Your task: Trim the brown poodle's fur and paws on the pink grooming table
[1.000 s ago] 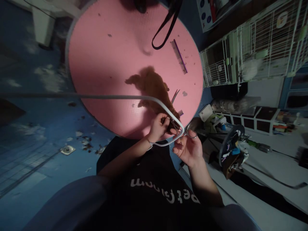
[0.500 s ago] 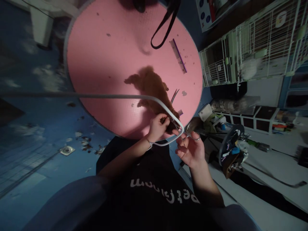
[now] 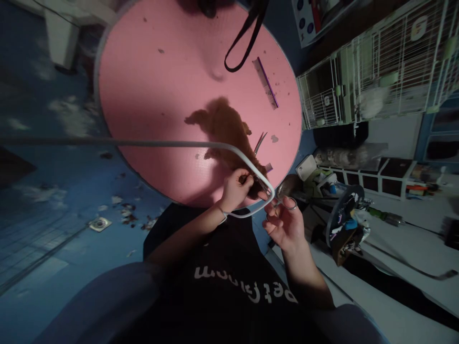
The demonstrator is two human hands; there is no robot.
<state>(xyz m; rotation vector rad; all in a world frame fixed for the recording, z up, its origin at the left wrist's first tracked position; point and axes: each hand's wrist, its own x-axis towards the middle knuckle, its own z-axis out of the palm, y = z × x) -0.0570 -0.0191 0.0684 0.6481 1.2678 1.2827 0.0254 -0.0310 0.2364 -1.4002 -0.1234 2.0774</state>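
Note:
A small brown curly-coated dog (image 3: 229,126) is on the round pink table (image 3: 143,86), its near end close to the table's front edge. My left hand (image 3: 234,188) is closed on the dog at that end; exactly which part it pinches is hidden. With thumb and fingers in the rings, my right hand (image 3: 287,222) holds a pair of scissors (image 3: 291,204), whose blades point toward the dog beside my left hand. The white tube of a bent arm (image 3: 247,161) crosses above the dog and partly covers the scissors. A second pair of scissors (image 3: 261,142) lies right of the dog.
On the table lie a purple-backed comb (image 3: 267,82), a smaller comb (image 3: 269,167) partly behind the dog, and scattered tufts. A black strap loop (image 3: 238,59) hangs at the far side. Wire cages (image 3: 387,71) and a round tool tray (image 3: 344,215) stand to the right.
The fingers of my right hand have shifted slightly, and the scissors' rings have moved a little with them. My left hand and the dog look nearly unchanged.

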